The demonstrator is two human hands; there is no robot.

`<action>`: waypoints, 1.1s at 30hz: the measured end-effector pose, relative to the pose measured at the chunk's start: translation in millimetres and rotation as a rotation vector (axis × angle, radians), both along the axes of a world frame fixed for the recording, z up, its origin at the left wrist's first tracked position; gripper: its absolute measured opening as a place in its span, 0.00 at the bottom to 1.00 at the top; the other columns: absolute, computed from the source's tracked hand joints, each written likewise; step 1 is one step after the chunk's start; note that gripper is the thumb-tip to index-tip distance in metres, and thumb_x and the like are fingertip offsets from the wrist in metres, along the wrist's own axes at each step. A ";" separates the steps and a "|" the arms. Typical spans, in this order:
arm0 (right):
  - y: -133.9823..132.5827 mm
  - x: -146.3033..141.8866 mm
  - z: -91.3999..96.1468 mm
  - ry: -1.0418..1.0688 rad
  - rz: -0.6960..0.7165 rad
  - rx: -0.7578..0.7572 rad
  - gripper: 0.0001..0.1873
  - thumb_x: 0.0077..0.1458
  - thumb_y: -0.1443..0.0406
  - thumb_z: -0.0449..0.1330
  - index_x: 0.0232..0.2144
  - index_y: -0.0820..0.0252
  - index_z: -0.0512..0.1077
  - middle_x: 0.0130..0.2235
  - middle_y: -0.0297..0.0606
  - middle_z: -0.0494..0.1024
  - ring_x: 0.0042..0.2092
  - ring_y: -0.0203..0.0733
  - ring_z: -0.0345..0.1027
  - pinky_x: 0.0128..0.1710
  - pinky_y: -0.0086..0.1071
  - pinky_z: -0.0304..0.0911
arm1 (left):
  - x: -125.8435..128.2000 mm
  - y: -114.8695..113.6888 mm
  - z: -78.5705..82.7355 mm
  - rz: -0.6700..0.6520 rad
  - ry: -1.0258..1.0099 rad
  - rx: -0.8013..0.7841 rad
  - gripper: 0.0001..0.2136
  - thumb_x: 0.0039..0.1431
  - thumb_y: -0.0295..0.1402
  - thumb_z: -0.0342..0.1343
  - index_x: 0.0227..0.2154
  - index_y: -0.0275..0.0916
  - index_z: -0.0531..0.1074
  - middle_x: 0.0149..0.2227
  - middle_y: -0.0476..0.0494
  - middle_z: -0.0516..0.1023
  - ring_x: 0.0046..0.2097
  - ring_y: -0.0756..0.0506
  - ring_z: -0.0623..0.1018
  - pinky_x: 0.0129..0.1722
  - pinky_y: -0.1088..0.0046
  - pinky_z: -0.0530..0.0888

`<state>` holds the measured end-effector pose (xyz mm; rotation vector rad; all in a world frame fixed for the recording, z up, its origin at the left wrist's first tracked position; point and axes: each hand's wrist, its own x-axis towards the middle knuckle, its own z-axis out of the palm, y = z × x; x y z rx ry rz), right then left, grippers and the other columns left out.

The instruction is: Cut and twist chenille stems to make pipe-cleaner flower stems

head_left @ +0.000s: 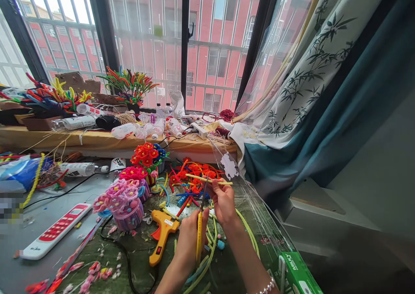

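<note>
Your left hand [189, 240] is closed around the yellow handles of a pair of scissors [199, 235]. The dark blades point up and away from you, toward the yellow pipe cleaner [210, 180] that your right hand [223, 203] pinches between thumb and fingers. The pipe cleaner sits in the middle of the view, held roughly level above the worktable [136, 250] and sticking out to both sides of the right hand. It cannot be told whether the blade tips touch it. A beaded bracelet [267, 287] circles your right wrist. Loose yellow-green stems [210, 253] lie under and between both hands. Just left of the left hand, an orange glue gun [164, 231] rests on the table with its nozzle aimed toward the far side. Beyond the hands spreads a heap of red and orange pipe cleaners [194, 172]. To its left stand a tub of pink flowers [125, 201] and, behind that, a red-and-blue bouquet [147, 153]. A white-and-red power strip [55, 231] lies well apart at the left edge of the table. On the right, a sheet of clear film [256, 207] slants down from the sill [97, 140] to the table, ending near a green box [298, 270]. The sill carries plastic bottles [76, 122] and 1 more spray of coloured stems [129, 84]. A bamboo-print curtain [324, 47] hangs at the right of the barred window [152, 34].
</note>
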<state>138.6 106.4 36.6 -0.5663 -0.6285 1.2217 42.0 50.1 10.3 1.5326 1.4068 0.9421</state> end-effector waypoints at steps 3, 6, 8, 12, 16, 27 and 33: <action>-0.2 0.0 0.3 -0.007 -0.006 -0.002 0.20 0.36 0.57 0.74 0.24 0.58 0.68 0.30 0.37 0.82 0.40 0.50 0.77 0.43 0.42 0.71 | -0.2 -0.1 0.9 0.015 0.001 0.003 0.26 0.53 0.64 0.37 0.21 0.44 0.56 0.10 0.53 0.62 0.10 0.47 0.65 0.12 0.74 0.60; 0.0 -0.5 0.1 -0.021 -0.025 0.005 0.19 0.36 0.58 0.74 0.24 0.58 0.68 0.31 0.36 0.81 0.40 0.48 0.77 0.44 0.41 0.71 | -0.2 0.2 0.4 0.024 0.002 -0.001 0.26 0.52 0.64 0.38 0.21 0.44 0.56 0.10 0.53 0.63 0.11 0.47 0.65 0.12 0.74 0.59; 0.4 -1.0 -0.1 -0.028 -0.038 0.009 0.18 0.36 0.59 0.74 0.23 0.58 0.68 0.32 0.36 0.81 0.40 0.47 0.77 0.44 0.40 0.71 | -0.2 -0.2 -0.5 0.019 0.010 0.000 0.26 0.52 0.64 0.38 0.21 0.44 0.56 0.11 0.52 0.64 0.11 0.47 0.66 0.12 0.74 0.60; 1.4 -1.4 -1.0 -0.034 -0.053 0.001 0.18 0.36 0.59 0.74 0.22 0.58 0.68 0.31 0.35 0.81 0.39 0.46 0.77 0.46 0.38 0.70 | -0.6 -2.6 -0.7 0.013 0.006 -0.010 0.27 0.53 0.64 0.37 0.20 0.44 0.56 0.11 0.51 0.64 0.12 0.47 0.67 0.13 0.74 0.60; 2.1 -0.7 -2.7 -0.033 -0.056 -0.014 0.19 0.36 0.59 0.74 0.23 0.58 0.68 0.31 0.35 0.81 0.39 0.45 0.77 0.46 0.38 0.69 | -1.1 -4.1 1.2 0.018 -0.039 -0.020 0.26 0.52 0.62 0.43 0.19 0.43 0.57 0.11 0.51 0.65 0.12 0.48 0.66 0.13 0.76 0.58; 2.0 -0.9 -1.4 -0.062 -0.090 -0.016 0.22 0.35 0.55 0.73 0.24 0.58 0.66 0.29 0.37 0.80 0.37 0.48 0.77 0.43 0.42 0.70 | 0.5 -3.3 0.5 0.026 -0.147 -0.080 0.25 0.49 0.62 0.49 0.19 0.43 0.59 0.08 0.53 0.64 0.09 0.47 0.66 0.10 0.76 0.57; 7.7 18.8 -5.9 -0.604 -0.188 -0.060 0.23 0.47 0.44 0.59 0.28 0.57 0.66 0.31 0.38 0.80 0.32 0.43 0.75 0.34 0.36 0.70 | -4.3 -0.3 4.9 0.070 -0.237 -0.071 0.25 0.50 0.60 0.51 0.19 0.42 0.59 0.08 0.55 0.65 0.08 0.50 0.64 0.09 0.79 0.55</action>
